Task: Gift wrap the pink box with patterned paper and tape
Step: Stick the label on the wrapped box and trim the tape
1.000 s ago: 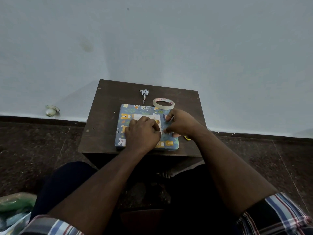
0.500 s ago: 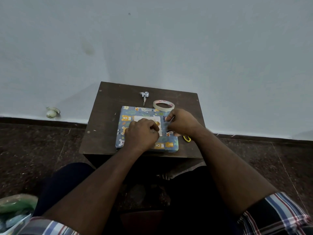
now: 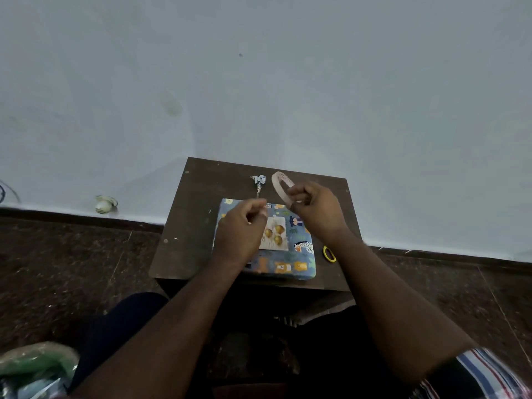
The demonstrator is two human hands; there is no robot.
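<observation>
- We see the box [image 3: 283, 262] lying flat on a small dark table [image 3: 190, 226]. It sits near the front edge of the table, close to the person.
- The box is all covered in blue paper with little bears and other animals on it. We cannot see any pink.
- A pale card [image 3: 275, 233] with gold balls on it lies on top of the box, near the middle.
- The left hand [image 3: 240, 228] is up over the left part of the box. Its fingers are curled, and its finger and thumb come together at the tip. It is blurry, so we cannot tell if it pinches something.
- The right hand [image 3: 316, 210] is over the back right corner of the box. It holds the tape [image 3: 280, 187], with its fingers curled round the near side of the ring.
- The tape roll is tipped up on its edge, above the back of the table.
- A small blue and white bow [image 3: 260, 181] lies on the table behind the box, just left of the tape.
- A yellow ring [image 3: 329, 254] peeks out beside the right wrist, near the right edge of the table. The arm hides the rest of it.
- Behind the table is a pale wall [image 3: 259, 82]. The floor [image 3: 72, 269] is dark.
- A small round white thing [image 3: 104, 204] sits on the floor by the wall, far to the left.
- A green bag [image 3: 34, 367] shows in the bottom left corner.
</observation>
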